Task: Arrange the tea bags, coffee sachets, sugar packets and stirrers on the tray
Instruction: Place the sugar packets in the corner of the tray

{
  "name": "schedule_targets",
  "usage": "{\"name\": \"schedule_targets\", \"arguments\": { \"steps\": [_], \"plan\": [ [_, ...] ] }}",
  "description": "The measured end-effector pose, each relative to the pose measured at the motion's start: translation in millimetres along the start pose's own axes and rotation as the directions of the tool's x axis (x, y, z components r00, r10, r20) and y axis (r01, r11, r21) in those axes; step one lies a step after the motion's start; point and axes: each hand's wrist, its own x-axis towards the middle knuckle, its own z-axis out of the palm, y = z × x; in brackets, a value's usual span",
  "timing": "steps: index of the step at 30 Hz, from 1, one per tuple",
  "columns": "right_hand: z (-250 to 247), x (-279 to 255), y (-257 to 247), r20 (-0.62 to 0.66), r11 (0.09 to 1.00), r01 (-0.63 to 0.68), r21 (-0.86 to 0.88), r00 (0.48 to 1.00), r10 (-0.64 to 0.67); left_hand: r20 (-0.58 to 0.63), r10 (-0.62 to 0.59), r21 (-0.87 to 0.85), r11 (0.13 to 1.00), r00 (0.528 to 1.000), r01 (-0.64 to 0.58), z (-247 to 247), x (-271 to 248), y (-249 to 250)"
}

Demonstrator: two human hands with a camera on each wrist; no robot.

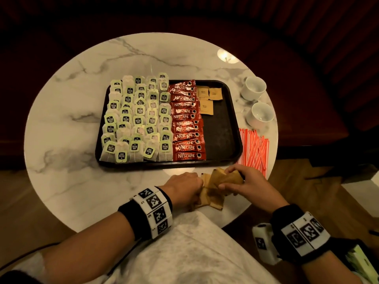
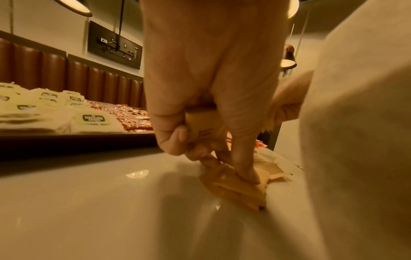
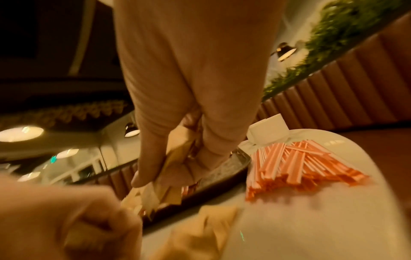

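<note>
A dark tray (image 1: 222, 138) on the round marble table holds rows of green-tagged tea bags (image 1: 135, 117), a column of red coffee sachets (image 1: 187, 121) and three brown sugar packets (image 1: 209, 99). More brown sugar packets (image 1: 213, 198) lie in a loose pile at the table's near edge. My left hand (image 1: 184, 187) grips some of them (image 2: 204, 130) and presses a finger on the pile (image 2: 233, 188). My right hand (image 1: 244, 181) holds a bunch of packets (image 3: 175, 167) just above the pile. Red-and-white stirrers (image 1: 254, 150) lie beside the tray's right edge.
Two white cups (image 1: 253, 88) (image 1: 261, 115) stand at the table's right rim, behind the stirrers. The right part of the tray is bare. A padded red bench curves round the far side of the table. My lap, in pale cloth, lies below the table edge.
</note>
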Motion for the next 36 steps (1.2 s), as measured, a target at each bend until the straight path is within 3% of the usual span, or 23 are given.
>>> {"name": "schedule_targets", "arguments": {
  "steps": [3,9,12,14,15,17,18,19,21,24,28,32,36],
  "plan": [
    [-7,3,-11,0.003,0.99,0.024,0.137,1.0,-0.025,-0.031,-0.006,-0.041,0.999,1.0,0.005,-3,0,0],
    [-9,13,-12,0.018,0.944,-0.033,0.329,0.999,0.029,0.073,-0.088,-0.027,0.996,0.993,0.09,-9,-4,-10],
    [-9,18,-17,-0.038,0.918,-0.016,0.396,0.999,0.034,-0.022,-0.083,-0.246,0.966,0.996,0.075,-13,-10,-20],
    [-10,24,-23,-0.089,0.88,0.012,0.474,0.995,0.035,-0.135,-0.138,-0.563,0.826,0.981,0.039,-24,-14,-28],
    [-11,27,-27,-0.107,0.857,0.024,0.514,0.994,0.036,-0.175,-0.192,-0.728,0.686,0.966,0.005,-31,-15,-30],
    [-11,35,-37,-0.116,0.806,0.055,0.589,0.993,0.016,-0.198,-0.293,-0.944,0.313,0.935,-0.102,-47,-14,-31],
    [-10,39,-43,-0.106,0.786,0.065,0.615,0.994,0.0,-0.197,-0.329,-0.977,0.149,0.923,-0.156,-55,-14,-29],
    [-7,43,-49,-0.095,0.774,0.072,0.629,0.995,-0.016,-0.202,-0.359,-0.979,0.039,0.911,-0.202,-61,-14,-26],
    [1,51,-61,-0.086,0.771,0.096,0.629,0.995,-0.054,-0.218,-0.372,-0.96,-0.085,0.902,-0.267,-67,-14,-21],
    [12,62,-73,-0.11,0.789,0.131,0.6,0.991,-0.081,-0.207,-0.331,-0.944,-0.179,0.921,-0.276,-64,-13,-19],
    [23,71,-84,-0.093,0.837,0.124,0.533,0.992,-0.087,-0.218,-0.375,-0.905,-0.267,0.901,-0.33,-64,-14,-24],
    [26,74,-89,-0.037,0.838,0.035,0.545,0.999,-0.018,-0.234,-0.43,-0.9,-0.243,0.872,-0.362,-69,-17,-37],
    [22,76,-94,0.017,0.767,-0.038,0.641,0.999,0.035,-0.236,-0.46,-0.885,-0.261,0.856,-0.385,-73,-22,-45]
  ]
}}
